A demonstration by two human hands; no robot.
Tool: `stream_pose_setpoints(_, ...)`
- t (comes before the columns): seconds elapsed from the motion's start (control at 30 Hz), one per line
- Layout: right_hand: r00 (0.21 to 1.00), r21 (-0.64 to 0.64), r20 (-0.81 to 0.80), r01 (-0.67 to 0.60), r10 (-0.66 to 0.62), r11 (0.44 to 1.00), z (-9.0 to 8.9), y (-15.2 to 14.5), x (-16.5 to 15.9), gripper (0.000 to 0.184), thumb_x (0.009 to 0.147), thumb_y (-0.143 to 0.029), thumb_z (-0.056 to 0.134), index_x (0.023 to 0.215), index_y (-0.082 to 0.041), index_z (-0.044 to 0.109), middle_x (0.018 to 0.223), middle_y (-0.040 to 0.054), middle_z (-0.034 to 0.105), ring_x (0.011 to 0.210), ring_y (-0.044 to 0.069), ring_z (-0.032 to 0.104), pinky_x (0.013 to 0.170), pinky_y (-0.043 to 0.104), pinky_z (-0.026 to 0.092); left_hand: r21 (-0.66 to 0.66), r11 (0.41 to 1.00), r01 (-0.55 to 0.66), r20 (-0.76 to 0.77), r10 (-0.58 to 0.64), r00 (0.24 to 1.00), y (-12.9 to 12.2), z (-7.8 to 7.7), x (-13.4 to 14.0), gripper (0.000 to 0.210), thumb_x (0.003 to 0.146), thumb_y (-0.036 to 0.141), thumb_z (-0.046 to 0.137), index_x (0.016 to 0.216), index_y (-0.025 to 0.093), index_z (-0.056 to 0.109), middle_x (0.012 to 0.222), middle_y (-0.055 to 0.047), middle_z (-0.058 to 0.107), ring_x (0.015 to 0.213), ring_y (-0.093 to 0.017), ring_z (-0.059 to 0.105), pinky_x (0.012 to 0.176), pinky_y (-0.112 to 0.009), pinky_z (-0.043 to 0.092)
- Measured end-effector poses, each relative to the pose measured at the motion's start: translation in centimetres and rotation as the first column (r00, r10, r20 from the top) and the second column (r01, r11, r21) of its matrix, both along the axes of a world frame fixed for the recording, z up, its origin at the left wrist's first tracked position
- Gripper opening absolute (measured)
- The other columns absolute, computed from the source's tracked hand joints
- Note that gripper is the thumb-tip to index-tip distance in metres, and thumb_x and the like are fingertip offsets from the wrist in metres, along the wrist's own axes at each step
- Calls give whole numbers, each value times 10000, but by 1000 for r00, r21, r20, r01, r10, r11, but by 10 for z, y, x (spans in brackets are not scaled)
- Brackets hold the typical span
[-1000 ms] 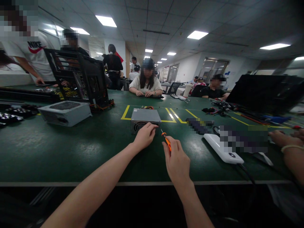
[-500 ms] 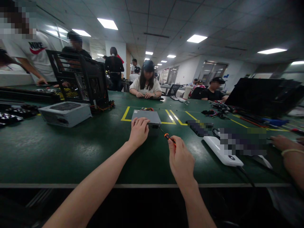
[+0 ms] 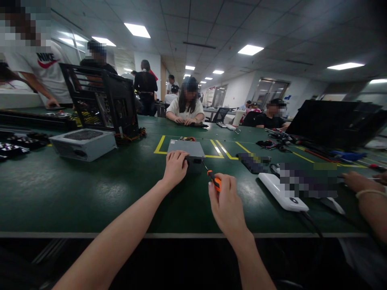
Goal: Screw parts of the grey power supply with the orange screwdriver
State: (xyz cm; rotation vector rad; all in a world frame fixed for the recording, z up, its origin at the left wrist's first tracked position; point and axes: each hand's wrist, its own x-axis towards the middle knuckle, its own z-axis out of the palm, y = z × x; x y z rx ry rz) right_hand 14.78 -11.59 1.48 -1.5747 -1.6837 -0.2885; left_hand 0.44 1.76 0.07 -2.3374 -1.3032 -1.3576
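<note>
With twelve straight ahead of the wearer, the right hand (image 3: 228, 197) is nearest, at one o'clock, closed around the orange-and-black handle of a screwdriver (image 3: 214, 180). At two, a white device (image 3: 281, 191) lies on the green table (image 3: 60, 197). Just short of twelve, the left hand (image 3: 175, 167), half curled, grips the near edge of a grey metal box (image 3: 192, 149), which sits at twelve. The screwdriver points toward eleven, its tip at the box's near right corner; contact is too small to make out. The work looks under way: the casing appears closed, but how much is done or left cannot be told. Farther off, a second grey box (image 3: 84, 145) stands at ten, a black computer case (image 3: 105, 100) behind it.
</note>
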Motion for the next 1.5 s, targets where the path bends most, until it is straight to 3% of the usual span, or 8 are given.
stream_pose_setpoints(0.1, 996, 32, 23, -85, 84, 996, 0, 1, -5, 264, 860, -229, 331, 1095, -154, 424, 1061, 139, 482, 823, 200, 577, 557, 291, 476, 3, 1000, -1, -1, 1, 1000, 0, -1, -1, 272, 794, 126, 427, 1030, 207, 535, 1046, -56, 542, 1016, -210, 456, 959, -384, 278)
stream_pose_setpoints(0.27, 988, 18, 37, 150, -151, 988, 2, 5, -2, 269, 895, -338, 281, 1023, -189, 466, 910, 79, 564, 653, 193, 579, 441, 276, 409, 0, 1000, 15, -3, -15, 1000, 1, -1, -2, 284, 792, 125, 426, 1042, 209, 533, 1057, -60, 535, 1021, -207, 454, 963, -388, 277)
stream_pose_setpoints(0.47, 995, 36, 61, -76, 73, 997, 2, 0, -4, 242, 864, -235, 334, 1058, -164, 460, 1056, 129, 505, 844, 202, 581, 601, 301, 479, -14, 1000, 7, 3, -7, 1000, 0, 0, -2, 296, 785, 120, 426, 1043, 213, 537, 1054, -63, 536, 1021, -216, 455, 958, -402, 282)
stream_pose_setpoints(0.63, 987, -16, 70, 148, -146, 989, 6, 2, 0, 278, 899, -348, 288, 1009, -202, 498, 870, 63, 592, 629, 185, 583, 445, 264, 383, -6, 1000, 11, -5, -11, 1000, 1, -1, -3, 291, 783, 120, 433, 1043, 208, 531, 1053, -60, 535, 1019, -211, 454, 962, -386, 282)
stream_pose_setpoints(0.87, 997, 27, 46, -64, 63, 998, 4, 0, -2, 260, 875, -258, 327, 1079, -157, 454, 1049, 131, 499, 857, 203, 575, 617, 297, 473, 9, 1000, 6, -8, -6, 1000, 1, -1, -3, 284, 784, 117, 432, 1037, 204, 527, 1052, -56, 533, 1022, -206, 450, 967, -375, 279)
stream_pose_setpoints(1.03, 988, -13, 31, 150, -150, 989, 5, 2, 0, 287, 904, -350, 265, 991, -196, 491, 866, 64, 583, 660, 192, 584, 475, 275, 399, 6, 1000, 10, -13, -10, 1000, 0, -1, -3, 291, 789, 116, 427, 1049, 207, 523, 1068, -54, 528, 1021, -205, 450, 966, -375, 280)
stream_pose_setpoints(1.23, 999, 10, 21, -26, 26, 1000, 3, 0, -3, 270, 880, -278, 317, 1081, -153, 447, 1051, 130, 493, 858, 209, 573, 607, 297, 461, 20, 1000, 2, -20, -2, 1000, 1, -2, -3, 291, 784, 119, 438, 1048, 211, 518, 1061, -49, 532, 1021, -199, 453, 964, -370, 284)
stream_pose_setpoints(1.5, 998, -39, -23, 55, -56, 998, 3, 2, -3, 260, 885, -321, 305, 1038, -181, 461, 1019, 99, 514, 792, 192, 579, 577, 292, 458, 31, 999, -19, -34, 20, 999, 1, -2, -2, 302, 776, 115, 445, 1050, 223, 513, 1056, -42, 533, 1025, -201, 454, 963, -368, 293)
